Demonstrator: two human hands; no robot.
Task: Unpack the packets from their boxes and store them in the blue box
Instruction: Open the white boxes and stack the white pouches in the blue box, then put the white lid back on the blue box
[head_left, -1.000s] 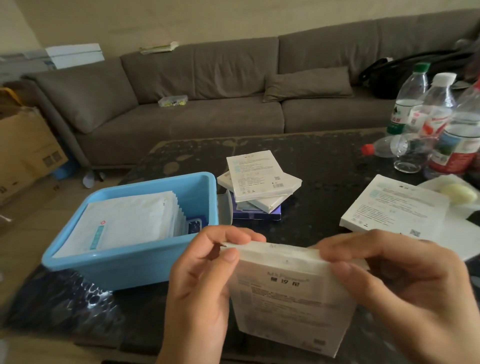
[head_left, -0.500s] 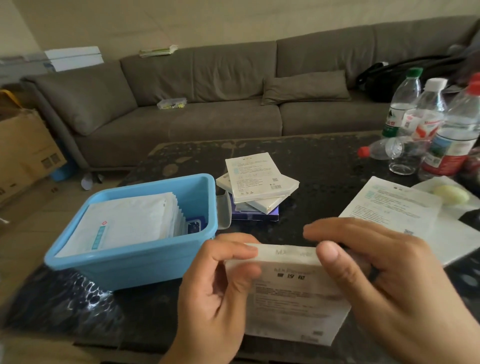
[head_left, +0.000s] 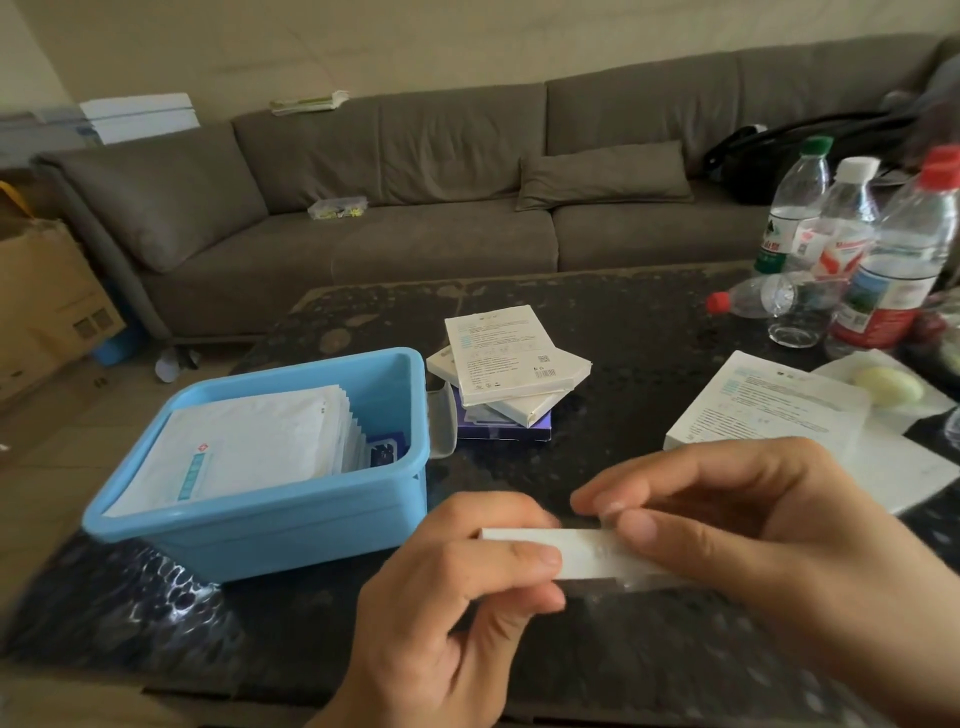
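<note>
A white box (head_left: 576, 553) is pinched at both ends above the near table (head_left: 623, 322) edge.

Its left end is gripped by the left hand (head_left: 447, 618), its right end by the right hand (head_left: 769, 561). The blue box (head_left: 291, 525), packed with upright packets (head_left: 249, 447), is set to the left; more boxes (head_left: 511, 371) are stacked beyond.
</note>
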